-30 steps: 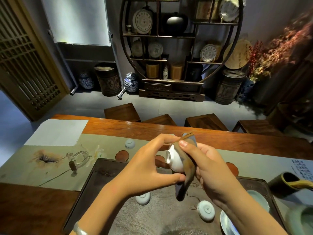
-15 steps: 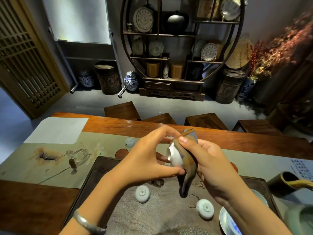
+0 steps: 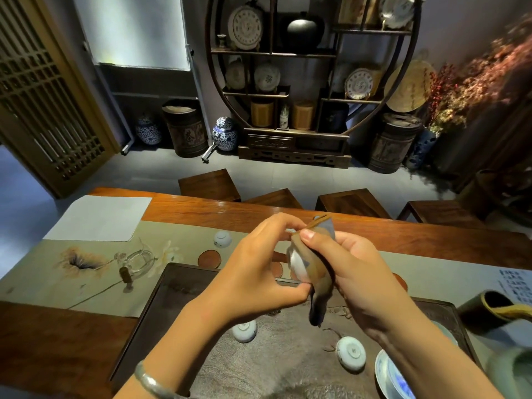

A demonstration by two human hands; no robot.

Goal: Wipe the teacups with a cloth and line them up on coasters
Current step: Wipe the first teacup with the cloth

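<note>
Above the dark tea tray [image 3: 161, 306] my left hand [image 3: 256, 269] pinches a small white teacup [image 3: 298, 264] by its rim and base. My right hand [image 3: 357, 269] presses a brown cloth [image 3: 315, 272] around the cup, thumb on top, with the cloth's tail hanging down. Two white teacups lie upside down on the tray, one [image 3: 244, 331] on the left and one [image 3: 351, 353] on the right. Another teacup [image 3: 222, 239] stands on the table runner beside a round brown coaster [image 3: 209, 259]. More coasters are partly hidden behind my hands.
A glass pitcher [image 3: 138, 262] rests on the painted runner [image 3: 57, 272] at left, with white paper [image 3: 100, 217] behind it. A blue-and-white bowl [image 3: 391, 378] sits at the tray's right end, dark vessels [image 3: 489, 309] beyond it. Wooden stools [image 3: 208, 184] line the table's far side.
The cup has turned a little in my fingers and the cloth has slid further over it. Both hands stay above the tray.
</note>
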